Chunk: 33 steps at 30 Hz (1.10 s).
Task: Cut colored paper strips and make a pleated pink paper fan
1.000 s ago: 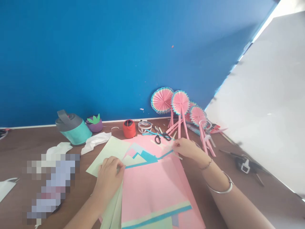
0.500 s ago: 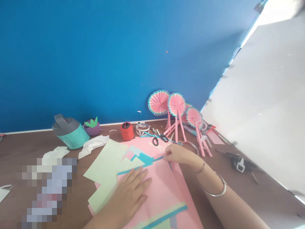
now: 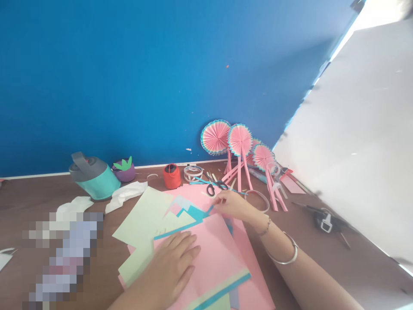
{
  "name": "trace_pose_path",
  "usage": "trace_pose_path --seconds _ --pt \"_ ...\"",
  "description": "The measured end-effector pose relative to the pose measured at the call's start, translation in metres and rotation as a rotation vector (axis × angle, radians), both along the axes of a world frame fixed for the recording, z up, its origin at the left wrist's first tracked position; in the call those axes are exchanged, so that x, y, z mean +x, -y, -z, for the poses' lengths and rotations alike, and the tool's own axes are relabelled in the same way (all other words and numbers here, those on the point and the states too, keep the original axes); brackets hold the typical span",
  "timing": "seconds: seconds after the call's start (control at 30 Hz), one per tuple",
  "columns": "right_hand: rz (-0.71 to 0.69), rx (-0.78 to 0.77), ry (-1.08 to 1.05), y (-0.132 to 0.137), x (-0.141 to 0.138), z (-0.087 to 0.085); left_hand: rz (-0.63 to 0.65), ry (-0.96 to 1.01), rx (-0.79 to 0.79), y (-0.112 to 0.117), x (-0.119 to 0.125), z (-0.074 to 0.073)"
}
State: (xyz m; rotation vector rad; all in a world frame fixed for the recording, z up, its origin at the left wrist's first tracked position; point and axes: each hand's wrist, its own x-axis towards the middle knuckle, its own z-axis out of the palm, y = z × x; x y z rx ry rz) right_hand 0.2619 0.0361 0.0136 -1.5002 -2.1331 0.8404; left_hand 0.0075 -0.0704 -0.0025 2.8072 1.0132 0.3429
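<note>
Your left hand (image 3: 176, 262) is lying flat and open on the pink sheet (image 3: 222, 249). Your right hand (image 3: 231, 204) has its fingertips pinched on the far end of the thin blue strip (image 3: 180, 228), which runs from that pinch back along the sheet's top edge to just beyond your left fingertips. That strip looks flimsy, so I'd guess a sharp tug would snap or crease it. The loose green sheets (image 3: 145, 215) beside your left hand could slide too, since only your palm pins the stack. Also, the scissors (image 3: 214, 188) sit just past your right fingertips and are easy to bump.
</note>
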Motion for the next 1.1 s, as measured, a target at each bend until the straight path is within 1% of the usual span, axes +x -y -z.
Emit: trace_pose_path --seconds 0.07,0.13,0.2,0.37,0.47,0.63,0.77,0.97,1.1 --pt "-0.089 0.082 0.008 0.001 -0.007 0.005 0.011 0.000 0.008 0.000 0.000 -0.002" --pt "-0.140 0.169 0.047 0.002 -0.012 0.010 0.021 -0.005 0.013 0.000 0.000 -0.004" --pt "-0.171 0.194 0.098 0.003 -0.014 0.012 0.024 -0.007 0.009 0.000 0.000 -0.006" --pt "-0.198 0.143 0.194 0.006 -0.014 0.005 0.011 -0.002 -0.023 0.001 0.004 -0.011" --pt "-0.235 0.150 0.181 0.007 -0.014 0.001 0.008 -0.005 -0.031 0.001 0.005 -0.011" --pt "-0.315 0.128 0.142 0.007 -0.013 0.003 -0.007 0.040 -0.030 0.002 0.005 -0.008" --pt "-0.317 0.102 0.155 0.006 -0.012 0.004 -0.010 0.073 -0.015 0.001 0.005 -0.008" --pt "-0.338 0.081 0.114 0.006 -0.014 0.002 -0.013 0.096 0.003 0.001 0.006 -0.010" --pt "-0.348 0.060 0.191 0.008 -0.017 -0.001 -0.012 0.091 -0.004 0.002 0.006 -0.011"
